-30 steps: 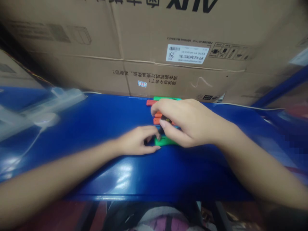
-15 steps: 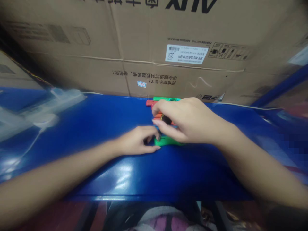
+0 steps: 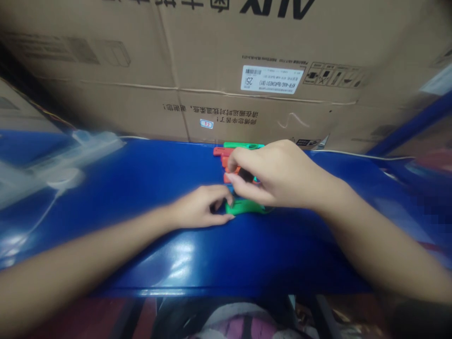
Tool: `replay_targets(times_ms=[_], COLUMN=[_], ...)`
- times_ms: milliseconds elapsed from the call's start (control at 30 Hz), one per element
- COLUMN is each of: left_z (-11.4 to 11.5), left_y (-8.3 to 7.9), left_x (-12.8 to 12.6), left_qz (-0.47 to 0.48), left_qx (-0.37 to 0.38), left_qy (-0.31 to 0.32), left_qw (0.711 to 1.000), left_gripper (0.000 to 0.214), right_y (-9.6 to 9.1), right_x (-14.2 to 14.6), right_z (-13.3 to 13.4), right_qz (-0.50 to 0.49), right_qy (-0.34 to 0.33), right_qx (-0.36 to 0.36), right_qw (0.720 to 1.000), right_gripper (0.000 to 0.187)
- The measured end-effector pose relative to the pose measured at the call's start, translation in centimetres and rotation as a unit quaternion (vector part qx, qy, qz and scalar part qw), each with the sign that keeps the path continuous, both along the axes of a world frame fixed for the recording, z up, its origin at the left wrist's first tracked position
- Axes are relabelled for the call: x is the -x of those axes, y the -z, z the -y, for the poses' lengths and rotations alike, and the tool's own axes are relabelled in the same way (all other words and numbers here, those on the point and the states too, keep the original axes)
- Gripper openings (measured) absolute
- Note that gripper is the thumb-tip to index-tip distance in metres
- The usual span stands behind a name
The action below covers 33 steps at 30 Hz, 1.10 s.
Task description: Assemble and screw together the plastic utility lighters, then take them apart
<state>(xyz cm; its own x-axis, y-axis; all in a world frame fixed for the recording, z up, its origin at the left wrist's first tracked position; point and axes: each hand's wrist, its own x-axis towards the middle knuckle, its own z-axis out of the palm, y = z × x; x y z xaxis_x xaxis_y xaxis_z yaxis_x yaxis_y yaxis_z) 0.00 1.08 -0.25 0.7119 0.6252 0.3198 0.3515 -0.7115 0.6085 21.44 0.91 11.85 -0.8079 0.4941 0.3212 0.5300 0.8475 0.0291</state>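
Several brightly coloured plastic pieces lie in a row on the blue table, too covered to tell their kind. My left hand (image 3: 206, 207) rests on the table with its index finger and thumb closed about the left end of a curved green plastic piece (image 3: 245, 206). Above the row, my right hand (image 3: 271, 174) has its thumb and index finger curled toward each other over the red and orange pieces (image 3: 226, 162). What they hold, if anything, is hidden. A blue piece (image 3: 230, 188) shows partly between my hands. Another green piece (image 3: 240, 145) lies at the back.
A large cardboard box (image 3: 141, 103) with upside-down print stands behind the blue table (image 3: 148, 174). At the left lie a blurred, clear plastic item (image 3: 95, 141) and a white plug (image 3: 65, 178) with its cable. A blue post (image 3: 409, 127) slants at the right.
My right hand has shifted slightly, and more of the red and orange pieces shows beside its fingertips. My left hand stays at the green piece.
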Motion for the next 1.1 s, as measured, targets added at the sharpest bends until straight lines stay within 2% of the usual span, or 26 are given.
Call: replay_targets(times_ms=[133, 267, 500, 567, 633, 767, 900, 1100], left_z=[0.02, 0.04, -0.05, -0.05, -0.05, -0.04, -0.04, -0.03], left_y=[0.01, -0.02, 0.14, 0.13, 0.1, 0.08, 0.09, 0.06], left_x=[0.02, -0.02, 0.06, 0.08, 0.08, 0.06, 0.05, 0.04], left_qz=[-0.009, -0.006, -0.009, -0.009, -0.012, -0.013, -0.011, -0.01], left_qx=[0.005, 0.002, -0.008, -0.004, -0.003, -0.019, -0.012, -0.015], left_qy=[-0.008, -0.009, -0.006, -0.003, -0.003, -0.006, -0.001, 0.001], left_qw=[1.0, 1.0, 1.0, 1.0, 1.0, 1.0, 1.0, 1.0], left_gripper=[0.02, 0.021, 0.02, 0.021, 0.02, 0.021, 0.02, 0.02], right_y=[-0.17, -0.19, 0.02, 0.05, 0.03, -0.05, -0.01, -0.1], right_x=[-0.08, -0.01, 0.02, 0.02, 0.04, 0.06, 0.05, 0.09], right_z=[0.16, 0.24, 0.0, -0.03, 0.0, 0.05, -0.04, 0.0], right_qz=[-0.005, 0.012, -0.005, -0.006, -0.017, -0.007, -0.026, 0.006], right_qy=[-0.024, 0.005, 0.012, 0.003, -0.012, 0.004, -0.017, 0.015], right_qx=[0.012, 0.008, 0.013, 0.012, 0.015, 0.01, 0.015, -0.004], right_qw=[1.0, 1.0, 1.0, 1.0, 1.0, 1.0, 0.999, 1.0], right_gripper=[0.033, 0.03, 0.031, 0.028, 0.032, 0.032, 0.032, 0.028])
